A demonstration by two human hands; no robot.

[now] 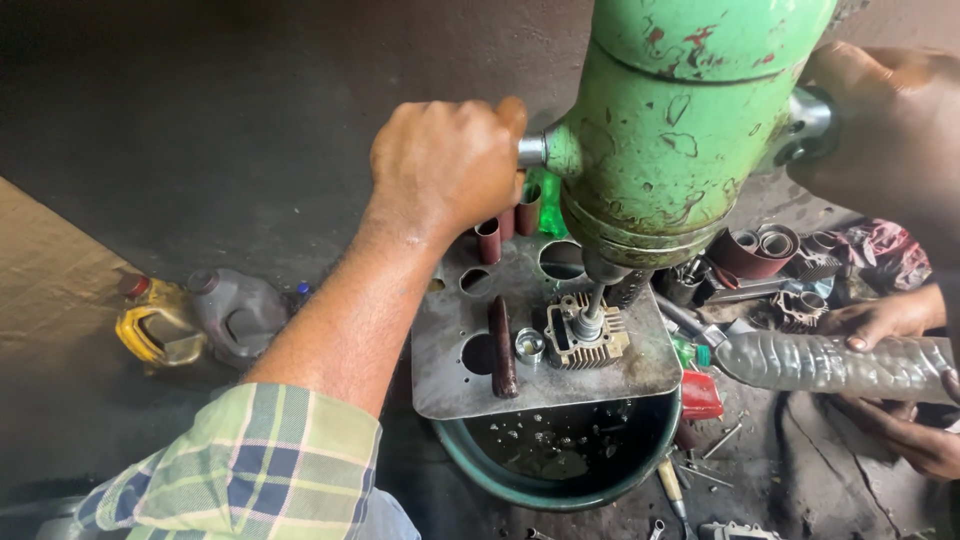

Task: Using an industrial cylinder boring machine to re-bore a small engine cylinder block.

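Right now, both hands are up on the chipped green cast-metal machine head [690, 120], one on each side.
Left hand [445, 160] is fisted tight around the short steel handle [532, 150]; right hand [885, 125] cups the metal knob [810, 125], fingers hidden, so its grip can't be told. Below, the spindle [592, 305] dips into a finned grey metal cylinder [585, 335] on the perforated steel plate [450, 385], above a dark green basin [560, 490]. Someone else's hand [880, 320] tips a clear plastic bottle [830, 362] nearby.
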